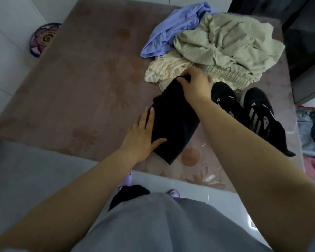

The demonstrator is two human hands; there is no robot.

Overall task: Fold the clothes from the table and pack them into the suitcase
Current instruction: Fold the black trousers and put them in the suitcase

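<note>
- Pale floor tiles surround the bench (71, 88). The left half of its mauve flowered cover is free for spreading or turning a piece. A round patterned mat (44, 39) lies on the floor off the far left corner.
- The left hand (144, 135) lies flat with straight fingers, pressing the left edge of the black garment (173, 120), which is folded into a narrow strip near the bench's front edge.
- The fabric looks soft, light and limp, so it would likely sag if lifted by one end. Holding both ends or scooping underneath should keep the fold.
- The right hand (195, 84) curls its fingers into the strip's far end, gripping the cloth.
- Behind it, a blue garment (171, 33), a cream garment (167, 70) and a pale green garment (225, 42) are heaped together unfolded.
- Two black shoes (258, 110) stand between the strip and the open suitcase (309, 128), which sits on the floor past the bench's right edge, so the carry should pass over them.
</note>
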